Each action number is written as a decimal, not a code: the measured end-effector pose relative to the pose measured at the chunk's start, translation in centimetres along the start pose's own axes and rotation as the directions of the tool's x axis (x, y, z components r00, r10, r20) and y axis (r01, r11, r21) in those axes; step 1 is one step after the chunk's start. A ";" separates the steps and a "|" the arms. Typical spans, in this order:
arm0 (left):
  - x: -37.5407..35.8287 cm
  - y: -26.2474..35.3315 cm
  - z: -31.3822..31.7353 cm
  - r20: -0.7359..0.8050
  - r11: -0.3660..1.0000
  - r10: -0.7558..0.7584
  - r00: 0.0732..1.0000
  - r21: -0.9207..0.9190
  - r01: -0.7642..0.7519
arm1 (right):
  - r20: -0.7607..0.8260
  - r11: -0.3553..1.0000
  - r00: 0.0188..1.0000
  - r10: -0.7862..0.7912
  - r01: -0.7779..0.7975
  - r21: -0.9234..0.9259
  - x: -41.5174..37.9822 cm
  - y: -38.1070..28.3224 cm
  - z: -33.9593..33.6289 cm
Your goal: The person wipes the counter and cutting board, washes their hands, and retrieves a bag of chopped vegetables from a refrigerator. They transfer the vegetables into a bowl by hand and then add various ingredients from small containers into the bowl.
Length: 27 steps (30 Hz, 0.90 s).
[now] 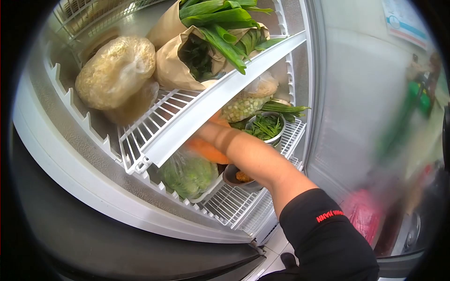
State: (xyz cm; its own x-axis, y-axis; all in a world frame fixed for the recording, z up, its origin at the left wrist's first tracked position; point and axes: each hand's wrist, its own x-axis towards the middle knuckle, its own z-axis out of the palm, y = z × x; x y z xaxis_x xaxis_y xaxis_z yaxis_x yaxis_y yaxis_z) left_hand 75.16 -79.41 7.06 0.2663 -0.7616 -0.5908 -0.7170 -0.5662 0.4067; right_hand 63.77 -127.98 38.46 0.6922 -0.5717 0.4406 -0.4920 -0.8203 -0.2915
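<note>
Where the upper wire shelf (pixel 169 100) of the refrigerator (pixel 70 168) begins on the left, a clear bag of pale food (pixel 115 72) sits beside paper bags (pixel 171 65) that hold leafy greens (pixel 220 19). Beneath, on the lower shelf (pixel 229 203), lies a plastic bag of green produce (pixel 187 173), and just to its right is an orange item (pixel 206 152), partly covered by the person's bare forearm (pixel 248 154).

The step in hand looks like a reach into the lower level: the forearm slants up and leftward under the front rail (pixel 225 97), and the right hand at its end is hidden there. I cannot tell whether its fingers are spread or curled, or whether they hold anything; the orange item is nearest to what shows, and contact is unclear. The next move, I judge, calls for a low wrist under the rail and care around the bowl (pixel 229 175) of brownish food below the forearm.

Farther right are a bag of chopped vegetables (pixel 243 108), a container (pixel 277 138) of cut greens and some long green vegetables (pixel 283 108). A black sleeve (pixel 328 239) covers the upper arm; the left hand does not show.
</note>
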 end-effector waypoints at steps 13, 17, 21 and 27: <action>0.6 0.4 -1.2 0.010 0.999 -0.034 0.999 -0.025 0.035 | -0.515 0.784 0.714 0.474 -0.608 -0.123 -3.1 22.9 -5.3; 0.8 0.4 -1.4 0.020 0.999 -0.035 0.999 -0.018 0.035 | -0.724 0.925 0.605 0.332 -0.360 0.123 -2.3 23.2 -6.7; 0.9 0.8 -1.5 0.030 1.000 -0.026 0.999 -0.014 0.026 | -0.803 0.951 0.584 0.119 0.166 0.261 -2.5 13.6 -6.7; 1.4 1.3 -1.8 0.042 1.000 -0.003 0.999 0.006 0.003 | 0.071 0.959 0.997 -0.025 0.004 0.284 -2.9 -3.3 -2.8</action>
State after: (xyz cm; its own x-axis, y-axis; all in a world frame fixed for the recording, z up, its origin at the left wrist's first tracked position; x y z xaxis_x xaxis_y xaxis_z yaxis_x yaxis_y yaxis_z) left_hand 75.77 -81.80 8.03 0.2410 -0.7461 -0.6207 -0.7201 -0.5662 0.4010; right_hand 61.95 -123.57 40.56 0.7400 -0.5506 0.3864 -0.3189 -0.7929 -0.5192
